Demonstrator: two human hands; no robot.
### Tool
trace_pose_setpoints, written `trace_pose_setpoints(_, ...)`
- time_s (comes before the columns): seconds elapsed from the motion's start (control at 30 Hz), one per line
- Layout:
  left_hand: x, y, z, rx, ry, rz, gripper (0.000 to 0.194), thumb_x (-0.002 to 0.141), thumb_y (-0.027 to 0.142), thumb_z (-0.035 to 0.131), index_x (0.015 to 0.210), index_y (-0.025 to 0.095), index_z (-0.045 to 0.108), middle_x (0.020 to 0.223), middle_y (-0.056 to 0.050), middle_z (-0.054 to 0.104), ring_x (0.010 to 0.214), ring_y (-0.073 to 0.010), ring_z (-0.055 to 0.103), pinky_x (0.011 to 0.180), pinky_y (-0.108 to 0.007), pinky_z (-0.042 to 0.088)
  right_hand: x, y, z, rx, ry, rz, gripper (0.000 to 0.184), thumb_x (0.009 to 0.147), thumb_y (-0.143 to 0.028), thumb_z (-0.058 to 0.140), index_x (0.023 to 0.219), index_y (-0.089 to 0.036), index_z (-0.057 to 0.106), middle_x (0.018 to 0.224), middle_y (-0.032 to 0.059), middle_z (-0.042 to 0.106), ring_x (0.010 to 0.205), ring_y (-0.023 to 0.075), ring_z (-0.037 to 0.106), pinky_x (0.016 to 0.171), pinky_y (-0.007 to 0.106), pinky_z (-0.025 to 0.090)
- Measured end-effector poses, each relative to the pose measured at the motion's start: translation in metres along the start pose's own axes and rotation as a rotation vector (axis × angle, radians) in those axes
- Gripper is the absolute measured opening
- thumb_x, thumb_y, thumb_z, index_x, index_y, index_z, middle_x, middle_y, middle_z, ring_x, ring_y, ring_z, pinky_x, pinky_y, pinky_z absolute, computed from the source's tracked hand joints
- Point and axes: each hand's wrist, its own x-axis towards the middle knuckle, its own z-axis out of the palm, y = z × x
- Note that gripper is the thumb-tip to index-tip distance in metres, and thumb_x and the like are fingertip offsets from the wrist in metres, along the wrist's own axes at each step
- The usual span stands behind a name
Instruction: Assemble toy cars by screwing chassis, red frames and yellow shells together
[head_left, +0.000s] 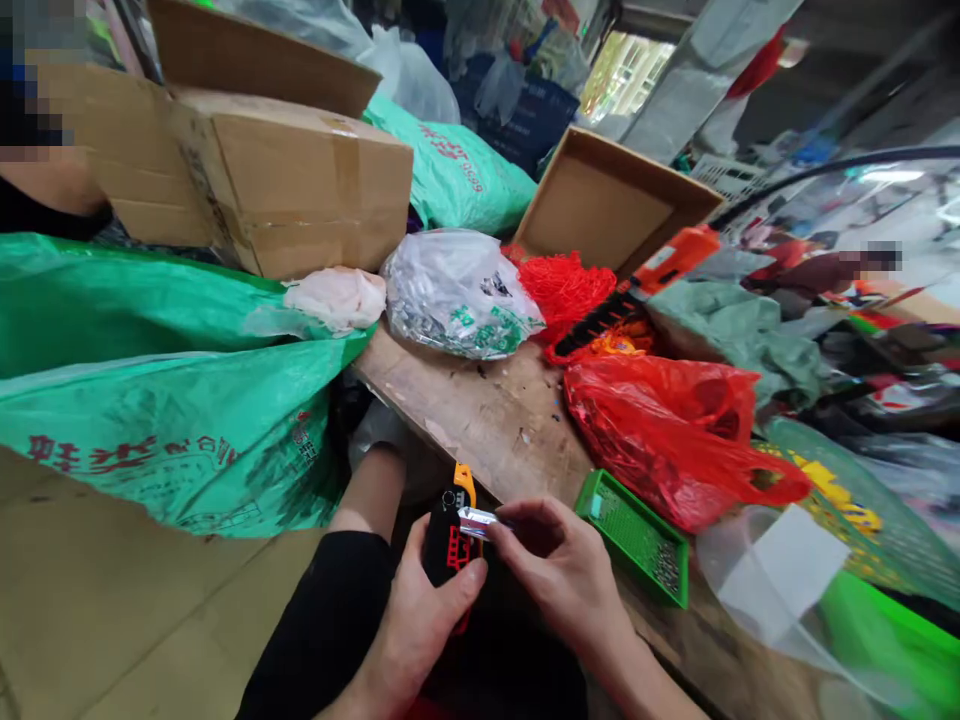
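In the head view, my left hand [409, 622] is wrapped round a black plastic toy-like part [436, 550] with red details. An orange piece [465, 482] sticks up from its far end. My right hand [566, 562] pinches a small shiny silver piece [476, 522] between thumb and fingertips, its left end against the black part. Both hands are above my lap, at the near edge of the wooden table [480, 400]. To the right of my right hand stands a green tray [630, 512] with many small metal screws at its near end.
An orange-and-black power screwdriver [652, 275] with a black cord slants over the table. Behind it lies red netting [566, 290]. A red plastic bag [660, 430], a clear bag [461, 290], cardboard boxes [322, 190] and green sacks [172, 430] surround the table. Other people are partly visible.
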Motion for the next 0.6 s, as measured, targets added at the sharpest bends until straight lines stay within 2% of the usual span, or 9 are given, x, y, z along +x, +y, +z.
trace_pose_setpoints(0.07,-0.001,-0.001,0.004,0.076,-0.047,-0.019,0.071,0.073,0.050,0.082,0.129,0.015,0.056,0.114,-0.014,0.074,0.100,-0.0288,0.071,0.089,-0.038,0.054,-0.008,0.004,-0.005,-0.080,-0.011,-0.009,0.021,0.084,-0.039,0.073,0.083,-0.019,0.071,0.074,0.0045,0.075,0.063,0.0169,0.070,0.058,0.025,0.055)
trace_pose_setpoints(0.17,-0.004,-0.002,0.009,0.110,-0.089,-0.042,0.073,0.075,0.055,0.079,0.130,0.016,0.053,0.121,-0.016,0.073,0.105,-0.0303,0.070,0.093,-0.041,0.052,-0.016,0.004,-0.012,-0.190,-0.027,-0.027,0.018,0.086,-0.036,0.070,0.080,-0.020,0.071,0.071,0.0026,0.073,0.061,0.0152,0.067,0.057,0.023,0.052)
trace_pose_setpoints(0.4,-0.009,-0.003,0.012,0.118,-0.098,-0.033,0.073,0.074,0.060,0.079,0.127,0.016,0.053,0.112,-0.013,0.075,0.103,-0.0308,0.072,0.091,-0.040,0.054,-0.025,0.001,-0.018,-0.333,-0.094,-0.055,0.015,0.088,-0.031,0.065,0.079,-0.019,0.068,0.071,0.0036,0.072,0.060,0.0156,0.065,0.054,0.023,0.048)
trace_pose_setpoints(0.5,-0.010,-0.004,0.011,0.119,-0.105,-0.032,0.072,0.076,0.062,0.076,0.129,0.017,0.053,0.115,-0.013,0.075,0.104,-0.0310,0.071,0.091,-0.040,0.053,-0.028,0.001,-0.018,-0.352,-0.152,-0.056,0.008,0.088,-0.023,0.062,0.085,-0.020,0.069,0.071,0.0018,0.072,0.059,0.0147,0.066,0.055,0.023,0.048)
trace_pose_setpoints(0.6,-0.010,-0.005,0.011,0.153,-0.099,-0.021,0.072,0.078,0.065,0.072,0.128,0.017,0.055,0.118,-0.014,0.074,0.106,-0.0321,0.070,0.093,-0.041,0.052,-0.031,0.000,-0.018,-0.365,-0.165,-0.114,0.012,0.089,-0.023,0.060,0.091,-0.021,0.072,0.072,0.0008,0.073,0.060,0.0143,0.065,0.056,0.022,0.047)
